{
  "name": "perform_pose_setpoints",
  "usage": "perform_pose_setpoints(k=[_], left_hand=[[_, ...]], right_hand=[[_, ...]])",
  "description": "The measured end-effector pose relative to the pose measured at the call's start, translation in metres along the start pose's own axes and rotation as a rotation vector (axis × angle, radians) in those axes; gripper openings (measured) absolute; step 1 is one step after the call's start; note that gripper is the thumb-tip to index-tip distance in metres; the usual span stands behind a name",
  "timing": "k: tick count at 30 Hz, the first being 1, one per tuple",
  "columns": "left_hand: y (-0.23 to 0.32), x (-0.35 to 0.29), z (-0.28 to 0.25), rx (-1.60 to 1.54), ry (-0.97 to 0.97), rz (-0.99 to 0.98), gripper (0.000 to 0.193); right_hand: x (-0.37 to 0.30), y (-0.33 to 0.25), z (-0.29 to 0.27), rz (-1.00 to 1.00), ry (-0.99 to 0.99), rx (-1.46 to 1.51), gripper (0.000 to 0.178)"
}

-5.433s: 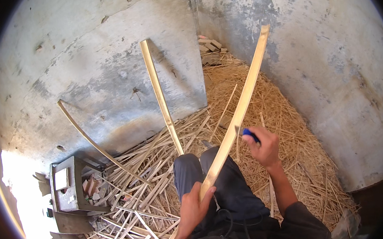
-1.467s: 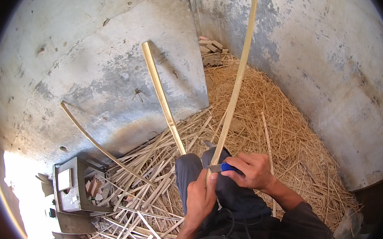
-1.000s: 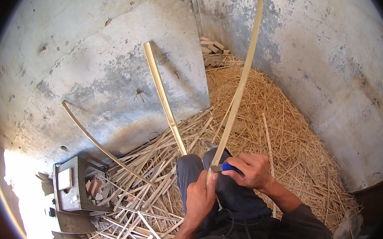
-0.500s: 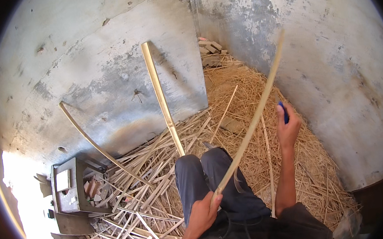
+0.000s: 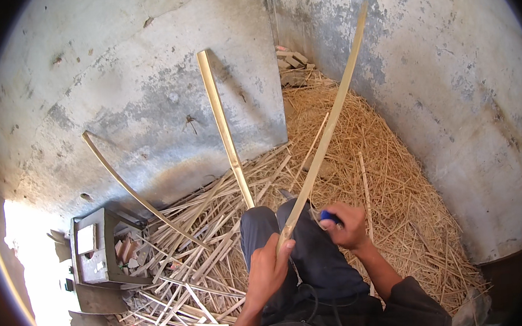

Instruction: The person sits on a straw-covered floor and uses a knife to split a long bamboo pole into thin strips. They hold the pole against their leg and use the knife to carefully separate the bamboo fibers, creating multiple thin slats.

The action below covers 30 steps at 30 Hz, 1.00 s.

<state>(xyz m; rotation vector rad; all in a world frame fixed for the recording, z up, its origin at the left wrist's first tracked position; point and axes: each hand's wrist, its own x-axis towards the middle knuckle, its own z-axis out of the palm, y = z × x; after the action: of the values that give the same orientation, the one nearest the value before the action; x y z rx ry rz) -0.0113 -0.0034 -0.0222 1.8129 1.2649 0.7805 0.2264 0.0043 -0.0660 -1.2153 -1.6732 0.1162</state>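
Note:
My left hand (image 5: 266,274) is closed around the lower end of a long, flat bamboo strip (image 5: 337,114) above my lap. The strip slants up and to the right, its far end free in front of the wall. In my closed right hand (image 5: 350,226) is a blue-handled tool (image 5: 331,217), just right of the strip over my right thigh. Its working end is too small and blurred to make out. A thicker split bamboo length (image 5: 220,114) stands tilted beyond my knees, leaning toward the left wall.
A thin curved bamboo strip (image 5: 130,190) leans at the left wall (image 5: 128,81). Loose strips (image 5: 218,238) cover the floor on the left, and a heap of shavings (image 5: 398,214) lies on the right. An overturned wooden frame (image 5: 92,259) sits at left; bricks (image 5: 291,59) lie in the corner.
My right hand has come down and left with the blue-handled tool, from beside the right wall to near the strip's lower part. The strip has shifted left, with my left hand slightly higher.

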Motion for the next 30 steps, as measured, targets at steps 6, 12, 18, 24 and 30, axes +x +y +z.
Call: perform_pose_setpoints(k=[6,12,18,24,30], left_hand=[[0.010,0.005,0.007,0.033,0.009,0.034,0.039],[0.003,0.002,0.016,0.225,0.114,0.103,0.041],[0.001,0.000,0.016,0.252,0.135,0.092,0.042],[0.005,-0.001,0.014,0.289,0.125,0.088,0.044],[0.005,-0.001,0.011,0.322,0.127,0.121,0.042]], right_hand=[[0.007,-0.025,0.005,-0.158,-0.079,-0.062,0.034],[0.010,-0.030,0.005,-0.152,-0.064,-0.067,0.035],[0.014,-0.032,0.002,-0.150,-0.084,-0.088,0.040],[0.015,-0.033,0.001,-0.174,-0.048,-0.149,0.039],[0.016,-0.030,-0.003,-0.197,-0.019,-0.222,0.031]])
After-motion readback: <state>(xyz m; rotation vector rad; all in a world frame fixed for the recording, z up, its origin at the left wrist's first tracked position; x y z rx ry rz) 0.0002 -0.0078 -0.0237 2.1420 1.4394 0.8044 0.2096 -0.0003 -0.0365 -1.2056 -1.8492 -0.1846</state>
